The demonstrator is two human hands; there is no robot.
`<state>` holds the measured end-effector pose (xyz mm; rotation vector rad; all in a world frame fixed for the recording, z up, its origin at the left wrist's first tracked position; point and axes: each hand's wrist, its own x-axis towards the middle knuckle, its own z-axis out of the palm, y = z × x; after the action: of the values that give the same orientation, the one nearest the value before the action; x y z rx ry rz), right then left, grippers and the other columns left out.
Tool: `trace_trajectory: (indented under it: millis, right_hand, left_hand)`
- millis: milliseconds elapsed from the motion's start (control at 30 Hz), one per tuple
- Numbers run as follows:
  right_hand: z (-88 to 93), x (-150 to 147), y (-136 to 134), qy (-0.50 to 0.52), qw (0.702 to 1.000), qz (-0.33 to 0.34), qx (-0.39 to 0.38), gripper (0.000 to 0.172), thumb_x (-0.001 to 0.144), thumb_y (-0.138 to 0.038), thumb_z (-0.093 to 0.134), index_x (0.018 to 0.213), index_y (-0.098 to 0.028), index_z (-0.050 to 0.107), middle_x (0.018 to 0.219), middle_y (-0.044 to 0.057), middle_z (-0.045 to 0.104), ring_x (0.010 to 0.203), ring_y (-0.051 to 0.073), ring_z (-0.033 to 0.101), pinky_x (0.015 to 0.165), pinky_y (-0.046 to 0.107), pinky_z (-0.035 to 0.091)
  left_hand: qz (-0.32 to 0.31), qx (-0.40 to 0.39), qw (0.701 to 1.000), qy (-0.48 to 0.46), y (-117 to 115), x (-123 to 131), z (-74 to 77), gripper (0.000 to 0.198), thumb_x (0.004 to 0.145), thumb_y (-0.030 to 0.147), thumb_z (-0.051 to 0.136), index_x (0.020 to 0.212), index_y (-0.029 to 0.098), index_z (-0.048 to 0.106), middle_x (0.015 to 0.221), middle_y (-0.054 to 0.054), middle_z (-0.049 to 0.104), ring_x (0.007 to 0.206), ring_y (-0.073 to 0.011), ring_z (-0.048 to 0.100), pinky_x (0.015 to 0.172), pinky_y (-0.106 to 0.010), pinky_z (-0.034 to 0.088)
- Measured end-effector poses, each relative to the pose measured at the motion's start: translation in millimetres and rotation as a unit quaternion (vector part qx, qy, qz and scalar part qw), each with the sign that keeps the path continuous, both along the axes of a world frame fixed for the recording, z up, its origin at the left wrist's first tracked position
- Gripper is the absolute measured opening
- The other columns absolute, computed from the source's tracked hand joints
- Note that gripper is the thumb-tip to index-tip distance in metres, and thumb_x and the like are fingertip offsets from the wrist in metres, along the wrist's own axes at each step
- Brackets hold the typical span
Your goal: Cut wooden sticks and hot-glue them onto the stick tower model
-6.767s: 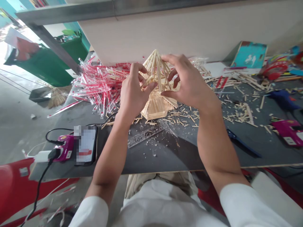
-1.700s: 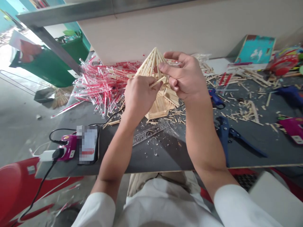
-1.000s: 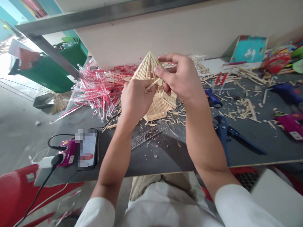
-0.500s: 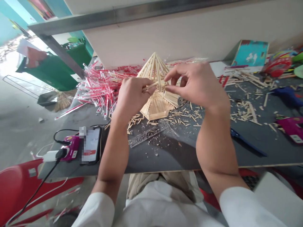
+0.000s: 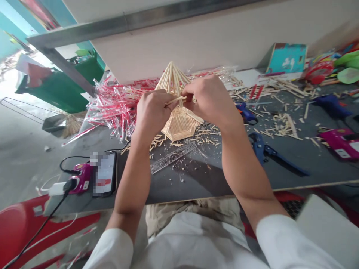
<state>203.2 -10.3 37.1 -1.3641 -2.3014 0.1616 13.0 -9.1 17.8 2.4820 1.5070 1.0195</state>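
Note:
A small pavilion-like model (image 5: 179,126) of pale wooden sticks stands on the dark table, its pointed roof frame rising behind my hands. My left hand (image 5: 153,111) is closed on a short wooden stick (image 5: 175,100) at the front of the roof. Close to the stick's other end, the bent fingers of my right hand (image 5: 206,98) are pressed together beside the roof frame; what they grip is too small to make out.
Red-and-clear wrapped sticks (image 5: 117,106) are heaped at the left. A clear ruler (image 5: 172,157), a phone (image 5: 104,173) and a purple power adapter (image 5: 81,178) lie nearer. Blue cutters (image 5: 280,158), a glue gun (image 5: 246,113) and stick scraps are at the right.
My right hand has moved left, closer to my left hand, and its fingers have come together. The blue glue gun and more of the cutters now show. The view has shifted slightly.

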Motion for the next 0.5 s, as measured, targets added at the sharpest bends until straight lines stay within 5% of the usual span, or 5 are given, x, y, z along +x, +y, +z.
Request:
trace_trajectory:
  millis: [267, 500]
  right_hand:
    - [-7.1, -8.4, -0.9, -0.023, 0.994, -0.002, 0.111, 0.02, 0.086, -0.015, 0.052, 0.081, -0.022, 0.07, 0.078, 0.008, 0.07, 0.076, 0.024, 0.063, 0.075, 0.038, 0.048]
    - [-6.5, -10.9, -1.8, -0.022, 0.994, -0.01, 0.106, 0.021, 0.082, -0.013, 0.05, 0.079, -0.022, 0.068, 0.08, 0.009, 0.071, 0.077, 0.025, 0.064, 0.072, 0.038, 0.048]
  left_hand:
    - [-0.039, 0.008, 0.999, -0.02, 1.2, -1.1, 2.2, 0.039, 0.089, 0.02, 0.066, 0.056, 0.019, 0.045, 0.063, 0.001, 0.043, 0.063, -0.0109, 0.037, 0.065, -0.035, 0.028]
    - [-0.049, -0.002, 0.999, -0.019, 3.5, -2.9, 1.4, 0.038, 0.09, 0.02, 0.062, 0.055, 0.02, 0.047, 0.063, -0.002, 0.048, 0.065, -0.0146, 0.043, 0.066, -0.035, 0.03]
